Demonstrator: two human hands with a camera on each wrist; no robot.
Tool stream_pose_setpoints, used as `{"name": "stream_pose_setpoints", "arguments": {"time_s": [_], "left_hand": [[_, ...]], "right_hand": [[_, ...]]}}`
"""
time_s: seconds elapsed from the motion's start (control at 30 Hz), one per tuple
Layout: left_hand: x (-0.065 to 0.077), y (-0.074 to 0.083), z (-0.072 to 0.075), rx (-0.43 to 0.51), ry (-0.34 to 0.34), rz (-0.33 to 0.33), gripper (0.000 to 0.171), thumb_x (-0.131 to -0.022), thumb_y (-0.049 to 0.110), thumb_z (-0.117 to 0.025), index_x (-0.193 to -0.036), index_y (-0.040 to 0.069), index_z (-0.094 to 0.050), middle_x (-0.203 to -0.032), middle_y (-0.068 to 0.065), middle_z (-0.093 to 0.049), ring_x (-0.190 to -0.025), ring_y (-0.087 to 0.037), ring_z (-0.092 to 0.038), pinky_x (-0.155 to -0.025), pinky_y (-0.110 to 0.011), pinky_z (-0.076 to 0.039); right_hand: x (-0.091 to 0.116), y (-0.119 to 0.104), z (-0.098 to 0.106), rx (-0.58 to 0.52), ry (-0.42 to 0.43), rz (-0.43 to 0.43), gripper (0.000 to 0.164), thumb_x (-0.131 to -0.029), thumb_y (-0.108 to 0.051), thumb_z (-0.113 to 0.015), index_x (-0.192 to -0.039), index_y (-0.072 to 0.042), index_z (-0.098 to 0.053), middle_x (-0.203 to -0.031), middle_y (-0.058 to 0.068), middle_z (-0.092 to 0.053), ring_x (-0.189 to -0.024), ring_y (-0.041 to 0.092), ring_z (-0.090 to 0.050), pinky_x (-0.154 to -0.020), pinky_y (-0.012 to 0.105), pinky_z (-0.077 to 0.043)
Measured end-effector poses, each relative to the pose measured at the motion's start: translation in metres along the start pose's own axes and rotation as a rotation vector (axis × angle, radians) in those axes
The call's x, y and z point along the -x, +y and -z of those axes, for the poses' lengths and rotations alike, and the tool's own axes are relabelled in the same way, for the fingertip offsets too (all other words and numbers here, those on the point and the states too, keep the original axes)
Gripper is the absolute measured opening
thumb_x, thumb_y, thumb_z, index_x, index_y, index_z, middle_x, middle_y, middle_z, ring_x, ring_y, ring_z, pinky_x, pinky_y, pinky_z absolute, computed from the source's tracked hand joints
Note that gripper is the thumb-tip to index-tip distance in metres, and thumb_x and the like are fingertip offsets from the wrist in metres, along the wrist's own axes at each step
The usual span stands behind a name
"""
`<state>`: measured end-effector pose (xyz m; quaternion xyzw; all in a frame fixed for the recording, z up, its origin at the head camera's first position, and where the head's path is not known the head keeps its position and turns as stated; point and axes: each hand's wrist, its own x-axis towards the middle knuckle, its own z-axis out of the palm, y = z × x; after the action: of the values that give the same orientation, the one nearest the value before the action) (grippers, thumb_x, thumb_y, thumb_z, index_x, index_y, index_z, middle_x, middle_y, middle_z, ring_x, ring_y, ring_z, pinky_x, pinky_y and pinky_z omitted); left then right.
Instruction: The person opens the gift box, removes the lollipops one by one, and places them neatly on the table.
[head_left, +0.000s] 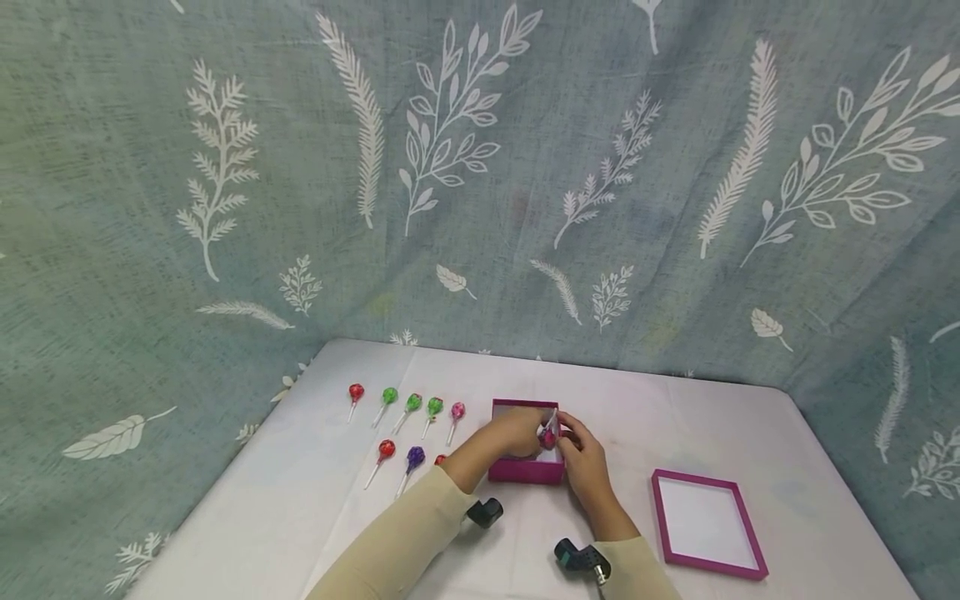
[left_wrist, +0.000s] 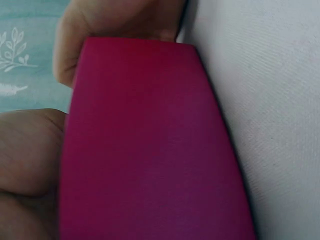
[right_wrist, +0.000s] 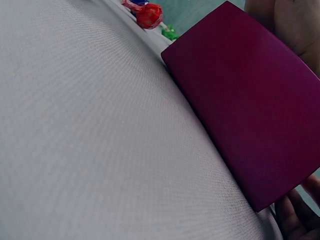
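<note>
A magenta open box stands on the table in the head view. Over its right part, my left hand reaches in and pinches a wrapped pink lollipop, its white stick pointing up. The fingertips are partly hidden. My right hand grips the box's right wall from outside. In the left wrist view the box side fills the middle, with the left hand at its left and the right hand behind its top. The right wrist view shows the right fingers around the box's lower corner.
Left of the box, several lollipops lie in two rows: red, green, pink and purple. One red lollipop is partly behind the left forearm. A magenta-rimmed lid lies at right. A patterned curtain hangs behind.
</note>
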<state>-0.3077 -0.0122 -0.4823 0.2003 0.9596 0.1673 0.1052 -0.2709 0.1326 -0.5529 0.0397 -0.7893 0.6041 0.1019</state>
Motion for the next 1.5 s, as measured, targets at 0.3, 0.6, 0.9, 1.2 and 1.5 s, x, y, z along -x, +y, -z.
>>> {"name": "stream_pose_setpoints", "arguments": {"time_s": [0.3, 0.6, 0.9, 1.2, 1.5], "left_hand": [[0.012, -0.002, 0.010, 0.180, 0.054, 0.027, 0.049, -0.082, 0.011, -0.078, -0.128, 0.008, -0.060, -0.110, -0.006, -0.067, -0.080, -0.014, -0.060, -0.066, -0.030, -0.052], [0.027, -0.015, 0.025, 0.228, 0.160, -0.090, 0.038, -0.081, 0.010, -0.078, -0.117, 0.009, -0.064, -0.094, 0.000, -0.063, -0.084, -0.013, -0.058, -0.075, -0.031, -0.049], [0.044, -0.023, 0.034, 0.330, 0.210, -0.135, 0.035, -0.084, 0.010, -0.076, -0.117, 0.010, -0.064, -0.104, 0.002, -0.062, -0.094, -0.013, -0.061, -0.078, -0.027, -0.050], [0.055, -0.038, 0.033, 0.418, 0.277, -0.128, 0.030, -0.086, 0.014, -0.075, -0.114, 0.015, -0.066, -0.108, 0.006, -0.064, -0.093, -0.009, -0.062, -0.077, -0.027, -0.051], [0.061, -0.048, 0.027, 0.530, 0.368, -0.097, 0.021, -0.089, 0.014, -0.072, -0.109, 0.018, -0.068, -0.098, 0.008, -0.065, -0.094, -0.012, -0.061, -0.077, -0.030, -0.051]], "right_hand": [[0.000, 0.001, 0.000, -0.002, -0.010, -0.008, 0.045, -0.092, -0.009, -0.052, -0.135, -0.018, -0.058, -0.136, 0.004, -0.056, -0.115, 0.025, -0.056, -0.098, 0.049, -0.042], [0.001, -0.001, -0.001, -0.002, -0.012, -0.009, 0.045, -0.089, -0.009, -0.054, -0.133, -0.017, -0.060, -0.133, 0.003, -0.058, -0.110, 0.022, -0.058, -0.092, 0.045, -0.044], [0.001, 0.000, 0.000, -0.018, -0.025, -0.007, 0.046, -0.090, -0.008, -0.053, -0.134, -0.018, -0.059, -0.135, 0.003, -0.057, -0.114, 0.024, -0.057, -0.097, 0.048, -0.043], [0.001, 0.000, -0.001, -0.008, -0.028, -0.020, 0.046, -0.092, -0.011, -0.051, -0.137, -0.017, -0.056, -0.137, 0.003, -0.055, -0.118, 0.025, -0.054, -0.100, 0.050, -0.040], [0.002, -0.002, -0.002, -0.008, -0.029, -0.022, 0.045, -0.092, -0.011, -0.051, -0.137, -0.016, -0.056, -0.138, 0.004, -0.054, -0.119, 0.026, -0.053, -0.101, 0.050, -0.040]]}}
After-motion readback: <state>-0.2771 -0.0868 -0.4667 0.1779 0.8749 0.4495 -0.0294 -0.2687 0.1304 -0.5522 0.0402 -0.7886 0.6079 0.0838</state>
